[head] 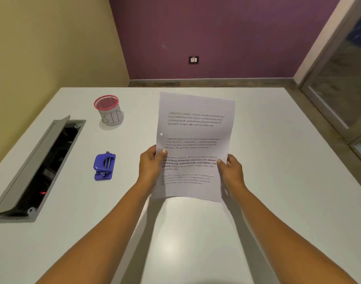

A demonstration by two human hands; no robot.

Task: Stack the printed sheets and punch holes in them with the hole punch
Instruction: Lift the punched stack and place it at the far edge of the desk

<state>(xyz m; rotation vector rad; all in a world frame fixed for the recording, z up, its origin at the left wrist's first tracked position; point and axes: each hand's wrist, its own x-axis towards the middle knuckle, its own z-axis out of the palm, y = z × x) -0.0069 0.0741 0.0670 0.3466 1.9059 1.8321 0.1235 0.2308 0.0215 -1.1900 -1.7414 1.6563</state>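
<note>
Above the white table [278,160], both hands pinch the printed sheets [194,144] by their side edges, left hand [150,162] and right hand [231,171], paper lifted off the surface. Blue hole punch [104,166] sits off to the left, near a pink-rimmed cup [109,110].

"BIN" on mesh cup [110,112]

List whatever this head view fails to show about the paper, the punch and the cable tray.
- White printed sheets, head view: sheet count unclear, edges overlap; small text blurred. There is one visible hole near the left edge.
- Left hand, right hand: fingers hidden behind the paper.
- Blue plastic hole punch: slot too small to see.
- Grey open cable tray: contents lost in shadow.
</note>
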